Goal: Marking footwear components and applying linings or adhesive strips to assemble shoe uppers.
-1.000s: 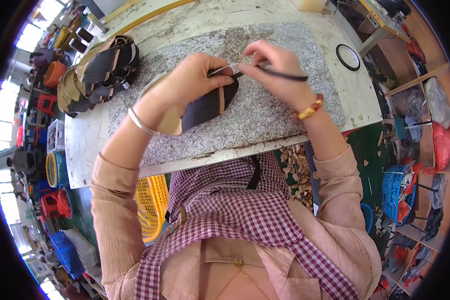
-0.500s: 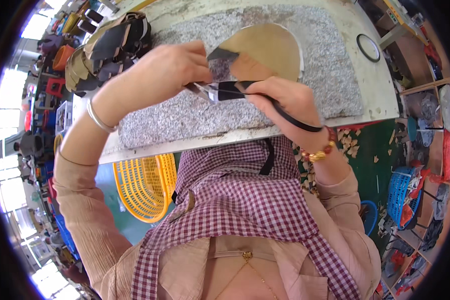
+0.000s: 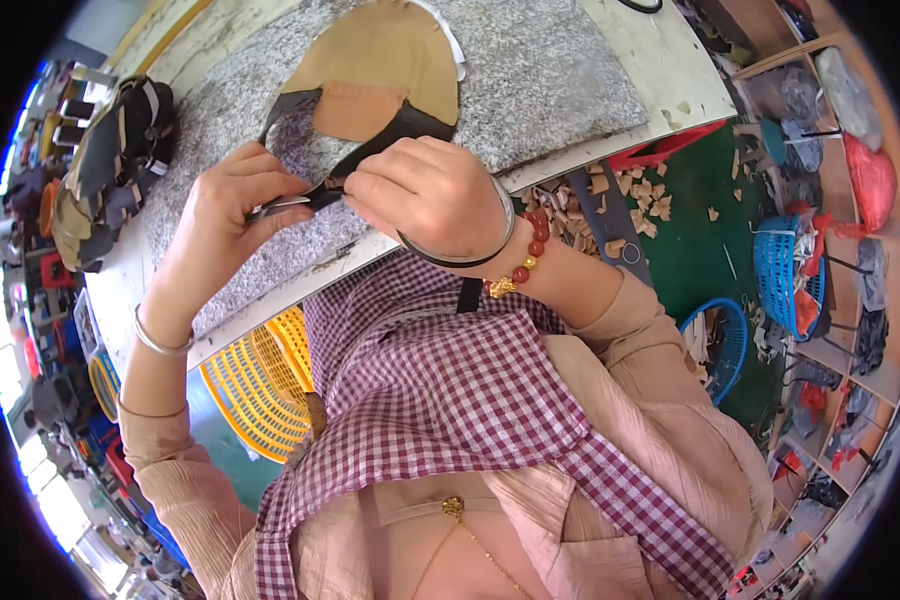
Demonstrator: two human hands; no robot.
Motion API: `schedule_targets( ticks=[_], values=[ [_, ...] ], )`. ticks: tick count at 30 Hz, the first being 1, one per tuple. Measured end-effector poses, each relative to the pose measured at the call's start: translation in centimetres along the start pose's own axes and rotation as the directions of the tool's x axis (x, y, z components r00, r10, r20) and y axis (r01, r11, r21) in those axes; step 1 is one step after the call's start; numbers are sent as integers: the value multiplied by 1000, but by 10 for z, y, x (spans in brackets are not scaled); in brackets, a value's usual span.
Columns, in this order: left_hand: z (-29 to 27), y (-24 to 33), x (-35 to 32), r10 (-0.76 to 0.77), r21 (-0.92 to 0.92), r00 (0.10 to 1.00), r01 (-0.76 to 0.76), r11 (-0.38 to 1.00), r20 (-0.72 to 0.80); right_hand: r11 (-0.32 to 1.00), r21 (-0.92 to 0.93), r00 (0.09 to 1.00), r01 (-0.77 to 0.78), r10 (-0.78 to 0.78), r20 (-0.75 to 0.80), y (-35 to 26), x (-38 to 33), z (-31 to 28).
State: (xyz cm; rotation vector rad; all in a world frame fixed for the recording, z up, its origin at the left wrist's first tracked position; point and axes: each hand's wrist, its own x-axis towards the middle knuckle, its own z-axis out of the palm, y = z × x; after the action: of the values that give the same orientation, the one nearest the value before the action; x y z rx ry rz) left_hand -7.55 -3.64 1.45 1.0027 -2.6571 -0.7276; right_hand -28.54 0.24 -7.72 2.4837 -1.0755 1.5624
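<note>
A tan shoe-upper leather piece (image 3: 385,60) with a black border lies on a speckled grey stone slab (image 3: 560,80). Its black strip runs down toward me. My right hand (image 3: 425,195) pinches that black strip near the slab's front edge. My left hand (image 3: 225,215) sits just left of it, fingers closed on a thin metal tool (image 3: 282,206) whose tip meets the strip between the two hands. A red bead bracelet and a dark bangle ring my right wrist, and a silver bangle rings the left.
A stack of dark and tan cut leather pieces (image 3: 110,150) lies at the table's left end. A yellow basket (image 3: 255,385) stands under the table. Leather scraps (image 3: 610,195) litter the green floor, and blue baskets (image 3: 785,265) and shelves stand on the right.
The leather piece has turned, its tan side now spread flat farther back on the slab. Both hands have come nearer the slab's front edge and meet at the black strip.
</note>
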Motion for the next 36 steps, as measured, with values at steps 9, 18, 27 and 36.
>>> schedule_targets(
  ticks=[9,18,27,36],
  values=[
    [8,-5,2,-10,40,1000,11,999,-26,963,159,970,-216,193,149,14,4,-32],
    [-10,2,11,-22,-3,999,22,1000,25,962,127,965,-242,225,136,17,13,-21],
    [-6,9,32,-242,16,952,243,970,190,931,169,924,-323,271,271,30,15,-47],
    [-4,4,31,-230,-204,934,290,935,273,885,255,909,-390,325,261,49,17,-36]
  ],
)
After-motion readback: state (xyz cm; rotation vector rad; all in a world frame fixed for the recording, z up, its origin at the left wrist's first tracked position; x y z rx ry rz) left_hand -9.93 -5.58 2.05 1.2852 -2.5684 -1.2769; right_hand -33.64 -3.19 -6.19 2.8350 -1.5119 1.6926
